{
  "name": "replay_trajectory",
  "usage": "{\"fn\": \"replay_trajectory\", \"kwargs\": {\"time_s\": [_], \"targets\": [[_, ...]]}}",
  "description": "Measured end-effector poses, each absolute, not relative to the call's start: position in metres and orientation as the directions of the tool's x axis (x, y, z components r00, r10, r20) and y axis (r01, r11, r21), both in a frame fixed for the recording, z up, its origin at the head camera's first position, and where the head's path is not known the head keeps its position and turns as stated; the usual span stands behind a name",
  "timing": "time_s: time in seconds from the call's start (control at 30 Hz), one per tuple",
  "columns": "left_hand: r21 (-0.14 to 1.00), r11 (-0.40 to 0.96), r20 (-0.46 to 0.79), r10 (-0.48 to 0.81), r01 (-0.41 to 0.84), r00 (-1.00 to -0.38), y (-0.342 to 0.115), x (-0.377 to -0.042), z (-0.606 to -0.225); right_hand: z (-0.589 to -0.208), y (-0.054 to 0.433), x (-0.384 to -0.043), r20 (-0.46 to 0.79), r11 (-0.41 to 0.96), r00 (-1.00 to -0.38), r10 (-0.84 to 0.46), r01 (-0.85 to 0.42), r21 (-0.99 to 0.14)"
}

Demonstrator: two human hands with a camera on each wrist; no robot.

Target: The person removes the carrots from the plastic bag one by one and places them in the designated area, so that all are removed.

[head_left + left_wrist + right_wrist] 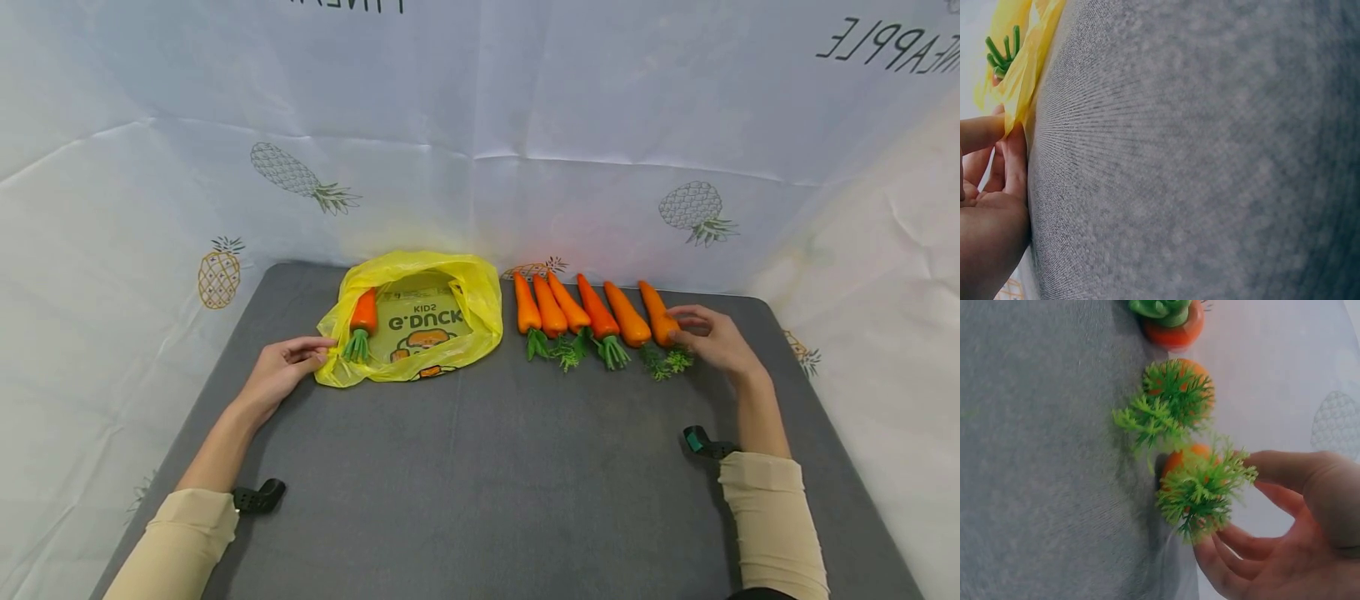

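A yellow plastic bag (483,312) lies on the table with its mouth spread wide. Inside, at its left, is one carrot (364,313) with green stem stubs. My left hand (279,372) pinches the bag's left edge between thumb and fingers, as the left wrist view also shows. Right of the bag, several orange carrots (600,307) lie in a row, leafy ends toward me. My right hand (712,337) is at the rightmost carrot (657,312), thumb and fingers curved about its thick end. In the right wrist view, leaves (1200,490) partly hide the contact.
The table (480,483) has a dark grey cloth-like top. A white curtain (480,100) printed with pineapples hangs behind it and at both sides. Black wrist devices (258,497) sit at both cuffs.
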State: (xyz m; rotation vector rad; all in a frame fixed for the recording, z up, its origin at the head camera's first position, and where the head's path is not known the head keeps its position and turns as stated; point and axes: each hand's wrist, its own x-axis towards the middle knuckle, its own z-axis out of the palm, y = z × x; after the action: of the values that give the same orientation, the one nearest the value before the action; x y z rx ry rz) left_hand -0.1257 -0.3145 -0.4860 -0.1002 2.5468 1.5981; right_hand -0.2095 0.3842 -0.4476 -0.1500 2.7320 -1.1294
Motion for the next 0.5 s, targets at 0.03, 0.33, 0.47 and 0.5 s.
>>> {"fn": "replay_trajectory", "kwargs": {"time_s": [0.03,0.33,0.47,0.5], "targets": [[0.891,0.437,-0.147,0.014,-0.127,-0.989,-0.315,-0.126,-0.486,-0.447,0.384,-0.209,-0.110,0.699,-0.983,-0.150,-0.027,-0.715],[0.894,0.431,-0.150,0.021,-0.127,-0.988,-0.315,-0.126,-0.486,-0.428,0.367,-0.205,0.053,0.674,-0.996,-0.070,-0.086,-0.734],[0.898,0.423,-0.146,0.025,-0.122,-0.989,-0.316,-0.126,-0.486,-0.416,0.352,-0.204,0.124,0.674,-0.987,-0.101,-0.160,-0.721],[0.898,0.422,-0.146,0.024,-0.122,-0.989,-0.316,-0.126,-0.486,-0.413,0.347,-0.204,0.139,0.669,-0.984,-0.110,-0.177,-0.722]]}}
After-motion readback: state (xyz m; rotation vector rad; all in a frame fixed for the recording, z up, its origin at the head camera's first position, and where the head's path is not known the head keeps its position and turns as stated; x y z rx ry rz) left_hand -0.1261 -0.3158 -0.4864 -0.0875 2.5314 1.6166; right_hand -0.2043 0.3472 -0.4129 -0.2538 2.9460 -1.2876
